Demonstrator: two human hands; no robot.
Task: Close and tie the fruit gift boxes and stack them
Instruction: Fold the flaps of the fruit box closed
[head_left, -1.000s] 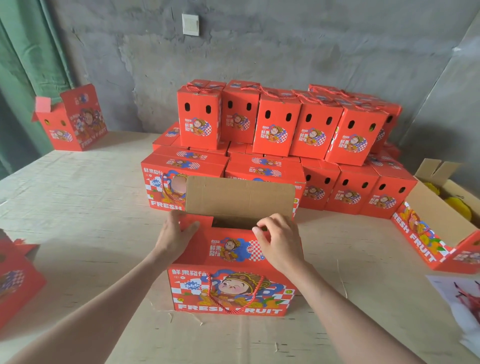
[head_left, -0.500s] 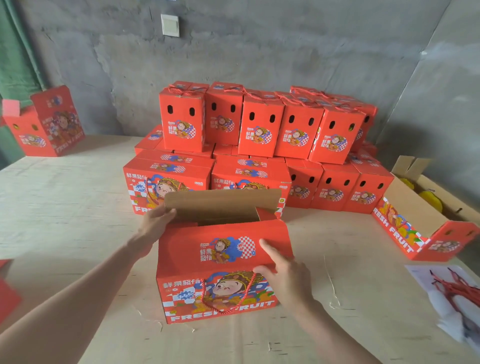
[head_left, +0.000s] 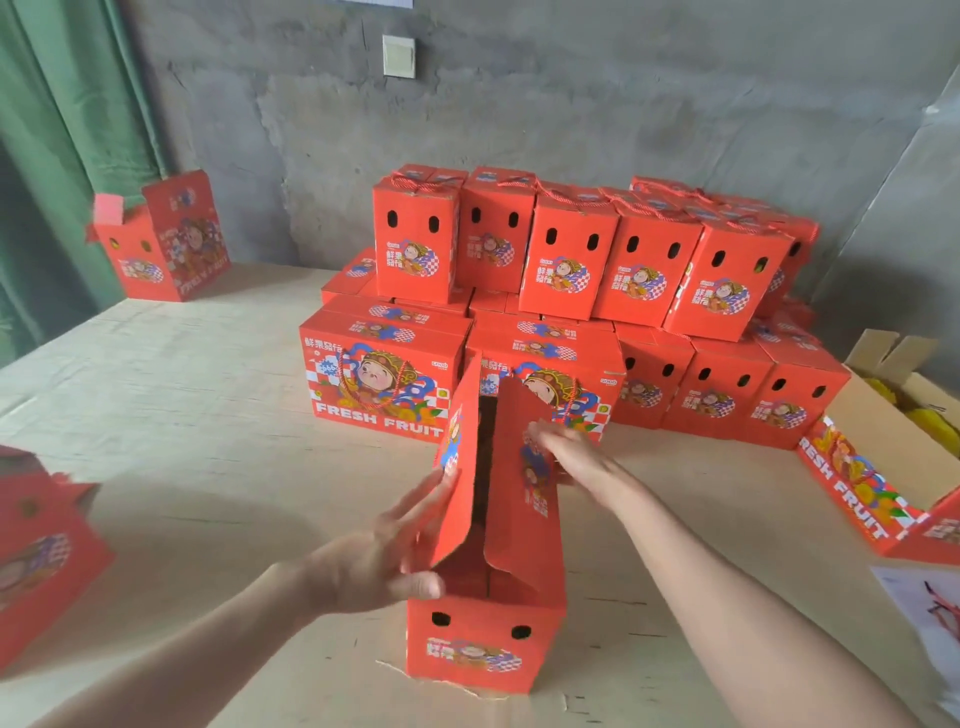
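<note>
Found gift box (head_left: 483, 639) near front edge of table (head_left: 208, 415), flaps (head_left: 519, 499) upright. Found left hand (head_left: 374, 556) and right hand (head_left: 576, 457) flat against flaps, fingers straight, gripping nothing.

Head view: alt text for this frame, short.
A red fruit gift box stands on a table, its top flaps upright, with the left hand flat against the left flap and the right hand against the right flap. Behind it, closed red boxes are stacked by a grey wall; an open box of yellow fruit sits at right.
</note>
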